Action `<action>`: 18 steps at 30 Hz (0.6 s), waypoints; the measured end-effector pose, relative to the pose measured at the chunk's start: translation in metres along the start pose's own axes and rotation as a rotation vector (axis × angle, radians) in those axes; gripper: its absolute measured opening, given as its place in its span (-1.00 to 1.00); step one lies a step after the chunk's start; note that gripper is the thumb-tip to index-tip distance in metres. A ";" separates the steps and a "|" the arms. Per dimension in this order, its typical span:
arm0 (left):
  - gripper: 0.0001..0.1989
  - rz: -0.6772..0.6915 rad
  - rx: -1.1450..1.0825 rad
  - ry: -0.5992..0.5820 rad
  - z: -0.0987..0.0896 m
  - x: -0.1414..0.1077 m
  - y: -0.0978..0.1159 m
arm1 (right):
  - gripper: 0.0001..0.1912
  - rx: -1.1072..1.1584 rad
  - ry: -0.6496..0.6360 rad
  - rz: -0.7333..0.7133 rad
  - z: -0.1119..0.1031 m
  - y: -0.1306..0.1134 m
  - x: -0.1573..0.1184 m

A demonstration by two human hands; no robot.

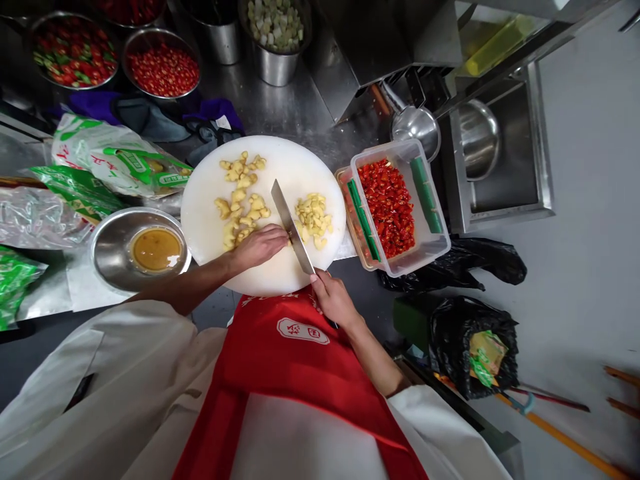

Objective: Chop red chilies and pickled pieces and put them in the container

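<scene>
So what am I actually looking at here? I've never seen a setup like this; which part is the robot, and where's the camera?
There is no robot: these are a person's two bare hands. The single picture comes from a camera worn on the person's head, looking forward and down, which is why the red apron shows below.

The right hand grips a wide-bladed knife. The left hand rests beside the blade, over the round white board. On the board lie knobbly yellow pieces, probably ginger, and a pile of smaller cut pieces.

Right of the board, a clear tub shows chopped red peppers; to its left, a steel bowl holds brown liquid.
</scene>
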State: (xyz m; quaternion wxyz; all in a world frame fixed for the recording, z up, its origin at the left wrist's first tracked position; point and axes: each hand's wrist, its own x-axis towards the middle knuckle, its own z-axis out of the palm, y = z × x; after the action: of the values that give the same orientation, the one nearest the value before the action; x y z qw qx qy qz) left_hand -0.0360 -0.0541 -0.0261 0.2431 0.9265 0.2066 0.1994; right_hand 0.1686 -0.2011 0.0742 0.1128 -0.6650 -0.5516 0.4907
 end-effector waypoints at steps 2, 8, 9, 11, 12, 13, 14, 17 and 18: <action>-0.73 0.002 0.001 0.011 0.000 0.000 0.000 | -0.50 0.031 -0.021 0.013 -0.004 -0.001 -0.006; -0.72 -0.010 0.003 0.003 0.000 0.000 0.001 | -0.54 0.039 -0.044 0.030 -0.022 -0.011 -0.042; -0.72 -0.012 0.004 0.005 0.000 0.000 0.001 | -0.55 0.046 -0.059 0.045 -0.024 -0.013 -0.045; -0.72 -0.013 0.006 0.007 0.001 0.000 0.000 | -0.55 0.052 -0.085 0.071 -0.027 -0.014 -0.049; -0.73 -0.013 0.009 0.009 0.001 0.000 0.000 | -0.55 0.049 -0.092 0.078 -0.027 -0.014 -0.049; -0.73 -0.012 0.011 0.010 0.001 0.000 0.000 | -0.55 0.042 -0.091 0.079 -0.026 -0.014 -0.048; -0.74 -0.010 0.011 0.009 0.001 0.000 0.001 | -0.55 0.032 -0.086 0.076 -0.024 -0.013 -0.045; -0.75 -0.011 0.011 -0.004 0.000 0.001 0.001 | -0.55 -0.002 -0.053 0.050 -0.012 -0.007 -0.030; -0.74 -0.013 0.011 -0.011 -0.001 0.001 0.001 | -0.55 -0.013 -0.034 0.034 -0.007 -0.005 -0.023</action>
State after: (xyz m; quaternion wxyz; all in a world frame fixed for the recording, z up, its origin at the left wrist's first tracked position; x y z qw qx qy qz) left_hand -0.0351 -0.0540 -0.0243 0.2405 0.9275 0.2124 0.1916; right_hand 0.1728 -0.2160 0.0935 0.0905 -0.6667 -0.5451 0.5001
